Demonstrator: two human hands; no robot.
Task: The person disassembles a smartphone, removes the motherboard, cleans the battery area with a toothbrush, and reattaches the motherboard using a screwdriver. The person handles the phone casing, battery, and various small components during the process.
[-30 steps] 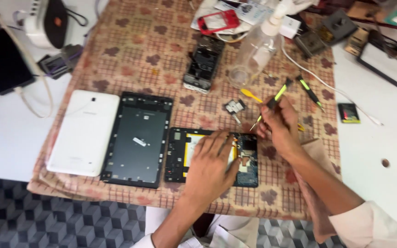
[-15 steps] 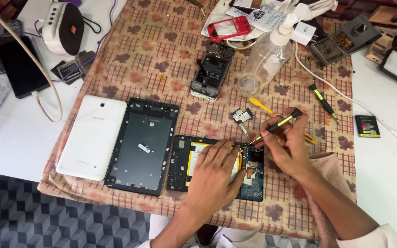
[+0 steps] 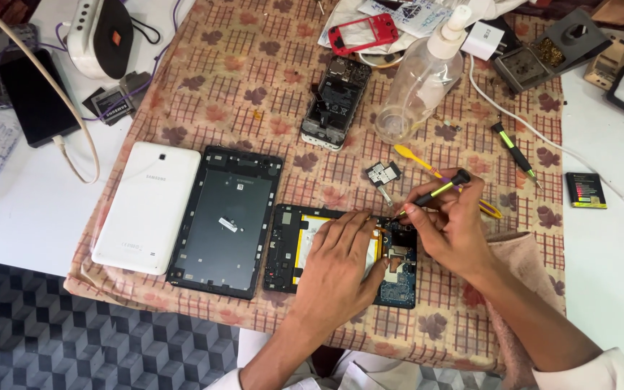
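— What is being worked on, and where is it found?

— An opened tablet body (image 3: 341,249), with its yellow battery and blue circuit board laid bare, is seen at the near edge of the patterned cloth (image 3: 240,87). It is pressed flat by the left hand (image 3: 341,263), whose fingers are held together over the battery.

— And the other hand?

— A screwdriver (image 3: 435,193) with a black and yellow-green grip is pinched by the right hand (image 3: 453,231); its tip is set on the board's upper edge.

— What is laid around it?

— A dark tablet frame (image 3: 227,220) is placed just left, and a white back cover (image 3: 148,207) beside that. A small loose part (image 3: 383,173) and a yellow pry tool (image 3: 417,157) are seen just above, then a dismantled phone (image 3: 337,101) and a clear spray bottle (image 3: 420,79).
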